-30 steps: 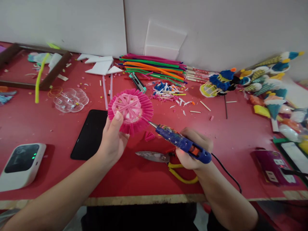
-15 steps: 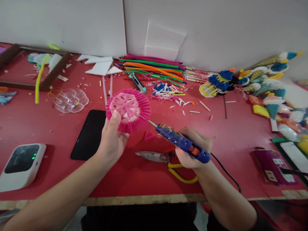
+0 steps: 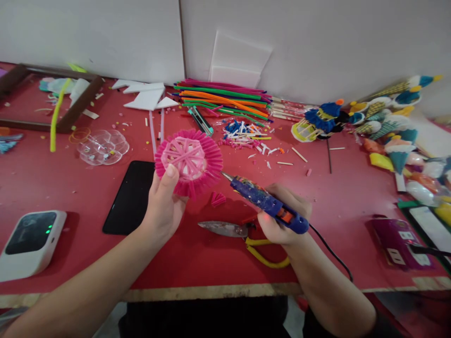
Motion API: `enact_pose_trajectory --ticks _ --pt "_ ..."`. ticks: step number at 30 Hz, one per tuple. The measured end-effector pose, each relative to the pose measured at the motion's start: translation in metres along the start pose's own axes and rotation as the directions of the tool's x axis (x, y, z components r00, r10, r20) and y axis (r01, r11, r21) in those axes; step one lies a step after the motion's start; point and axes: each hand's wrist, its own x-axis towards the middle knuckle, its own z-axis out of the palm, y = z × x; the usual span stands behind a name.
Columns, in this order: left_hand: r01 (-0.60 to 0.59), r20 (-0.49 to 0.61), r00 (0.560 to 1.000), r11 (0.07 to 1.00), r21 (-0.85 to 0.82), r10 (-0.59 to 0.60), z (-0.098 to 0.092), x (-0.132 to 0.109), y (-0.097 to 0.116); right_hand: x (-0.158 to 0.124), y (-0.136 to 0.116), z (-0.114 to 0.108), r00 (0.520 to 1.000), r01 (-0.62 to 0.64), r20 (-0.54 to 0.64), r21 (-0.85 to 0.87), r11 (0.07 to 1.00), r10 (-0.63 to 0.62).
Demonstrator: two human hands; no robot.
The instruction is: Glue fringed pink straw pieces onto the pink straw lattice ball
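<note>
Currently, in the head view, the pink disc (image 3: 190, 162) is held above the red table (image 3: 211, 272), slightly left of centre. Its patterned face is turned up toward the camera; being nearly round, it presents no distinct long axis. The disc comprises a pleated, deep-pink fringe around a paler hub, where light-pink strips cross in a star pattern with whitish patches between them. The left hand (image 3: 164, 204) pinches the disc at its lower left edge, thumb on the face, other fingers largely hidden behind. The right hand (image 3: 276, 232) is wrapped around the glue gun (image 3: 257, 197), a worn blue body with an orange-red part near its rear. The gun's long axis runs diagonally; its metal nozzle (image 3: 226, 176) points up and left, just beside the disc's rim. The scissors (image 3: 225, 229) lie below, blade tip directed left, yellow handles partly behind the right hand
</note>
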Motion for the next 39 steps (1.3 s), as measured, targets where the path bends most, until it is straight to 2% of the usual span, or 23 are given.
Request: enact_pose_trajectory --ticks 3,5,7,10,12,14,17,19,20,23,25,27,30,34,39 --pt "-0.008 -0.001 1.000 1.000 -0.029 0.008 0.000 0.001 0.000 0.001 0.007 -0.003 0.998 -0.066 -0.017 -0.069 0.995 0.065" --pt "-0.023 0.008 1.000 0.998 -0.051 0.023 0.000 0.003 0.002 0.002 0.017 -0.008 0.990 -0.129 0.042 -0.161 0.978 0.138" --pt "-0.038 0.024 0.999 0.997 -0.066 0.039 0.002 0.005 0.003 0.003 0.031 -0.015 0.960 -0.151 0.189 -0.275 0.949 0.207" --pt "-0.045 0.028 0.999 0.996 -0.077 0.047 0.004 0.006 0.005 0.002 0.052 -0.026 0.875 -0.072 0.416 -0.396 0.915 0.249" --pt "-0.040 0.021 0.999 0.996 -0.074 0.042 0.004 0.006 0.005 0.001 0.060 -0.033 0.822 -0.026 0.503 -0.437 0.899 0.268" --pt "-0.032 0.020 0.999 0.997 -0.065 0.033 0.003 0.007 0.005 0.004 0.060 -0.036 0.827 -0.004 0.495 -0.466 0.885 0.265" --pt "-0.023 0.026 0.999 0.998 -0.064 0.025 0.002 0.006 0.003 0.013 0.043 -0.029 0.920 -0.045 0.322 -0.479 0.877 0.223" --pt "-0.024 0.035 0.999 0.997 -0.072 0.027 0.003 0.006 0.002 0.019 0.026 -0.015 0.951 -0.057 0.252 -0.430 0.901 0.181" --pt "-0.024 0.038 0.999 0.997 -0.075 0.027 0.003 0.005 0.002 0.021 0.017 -0.007 0.941 -0.020 0.304 -0.380 0.925 0.145" --pt "-0.014 0.021 1.000 0.996 -0.083 0.016 0.004 0.004 0.003 0.022 -0.001 0.018 0.842 0.118 0.539 -0.209 0.971 0.013" --pt "-0.010 0.009 1.000 0.996 -0.090 0.011 0.005 0.003 0.003 0.021 -0.006 0.031 0.799 0.164 0.601 -0.183 0.969 -0.022" --pt "-0.012 0.017 1.000 0.995 -0.097 0.014 0.005 0.003 0.004 0.020 -0.007 0.038 0.784 0.193 0.619 -0.189 0.963 -0.036" --pt "-0.014 0.040 0.999 0.995 -0.096 0.018 0.006 0.002 0.004 0.019 -0.003 0.042 0.792 0.222 0.605 -0.154 0.963 -0.086" --pt "0.011 0.005 1.000 0.996 -0.087 -0.010 0.006 0.001 0.004 0.013 0.003 0.043 0.847 0.216 0.507 -0.056 0.975 -0.159" --pt "0.028 0.012 1.000 0.998 -0.056 -0.027 0.004 0.002 0.002 0.008 0.003 0.036 0.896 0.160 0.412 0.046 0.986 -0.165"
